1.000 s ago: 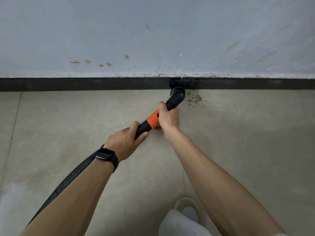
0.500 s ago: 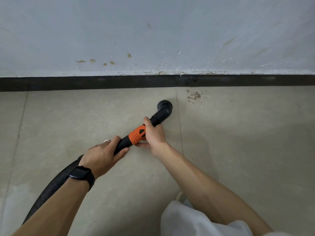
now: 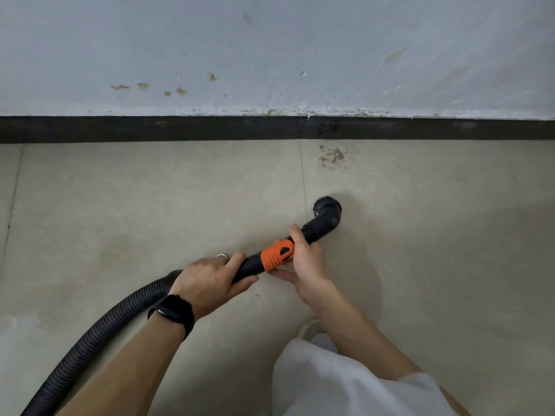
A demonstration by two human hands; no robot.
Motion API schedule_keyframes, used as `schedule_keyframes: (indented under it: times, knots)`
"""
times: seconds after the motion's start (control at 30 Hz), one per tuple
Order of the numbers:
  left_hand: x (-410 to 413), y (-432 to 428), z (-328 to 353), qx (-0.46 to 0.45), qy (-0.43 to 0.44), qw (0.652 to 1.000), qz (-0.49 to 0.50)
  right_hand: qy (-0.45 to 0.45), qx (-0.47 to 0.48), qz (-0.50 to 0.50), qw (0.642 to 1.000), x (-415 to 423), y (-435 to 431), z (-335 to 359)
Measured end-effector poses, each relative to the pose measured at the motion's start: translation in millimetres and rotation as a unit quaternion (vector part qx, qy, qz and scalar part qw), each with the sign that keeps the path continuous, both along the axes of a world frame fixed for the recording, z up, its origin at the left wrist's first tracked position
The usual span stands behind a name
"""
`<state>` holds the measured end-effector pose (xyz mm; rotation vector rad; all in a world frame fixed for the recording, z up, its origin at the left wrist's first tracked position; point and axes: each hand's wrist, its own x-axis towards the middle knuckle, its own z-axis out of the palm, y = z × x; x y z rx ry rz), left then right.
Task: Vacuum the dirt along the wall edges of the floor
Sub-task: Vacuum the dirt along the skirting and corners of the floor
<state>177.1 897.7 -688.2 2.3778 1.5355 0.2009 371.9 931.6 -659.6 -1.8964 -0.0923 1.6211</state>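
A black vacuum tube with an orange collar [image 3: 277, 255] ends in a round brush nozzle [image 3: 327, 210] held over the beige tiled floor, well short of the wall. My left hand [image 3: 210, 279] grips the tube where it joins the ribbed black hose [image 3: 90, 340]. My right hand [image 3: 306, 259] grips the tube just past the orange collar. A patch of brown dirt [image 3: 332, 156] lies on the floor beside the black skirting board [image 3: 150, 129], beyond the nozzle.
The pale wall [image 3: 270, 55] above the skirting carries brown spots and scuffs. A tile joint [image 3: 303, 181] runs from the skirting toward the nozzle. My white trouser leg [image 3: 345, 382] and shoe [image 3: 315, 334] fill the lower right.
The nozzle has come away from the skirting board, back toward me and to the right. The dirt patch stays where it was. Both hands kept their grip on the tube.
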Motion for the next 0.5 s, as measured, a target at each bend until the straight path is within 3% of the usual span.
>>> schedule_keyframes:
  times: [0.5]
  knots:
    - [24.0, 35.6, 1.7, 0.009, 0.012, 0.999, 0.031, -0.007, 0.038, 0.041, 0.998, 15.4, 50.9, -4.4]
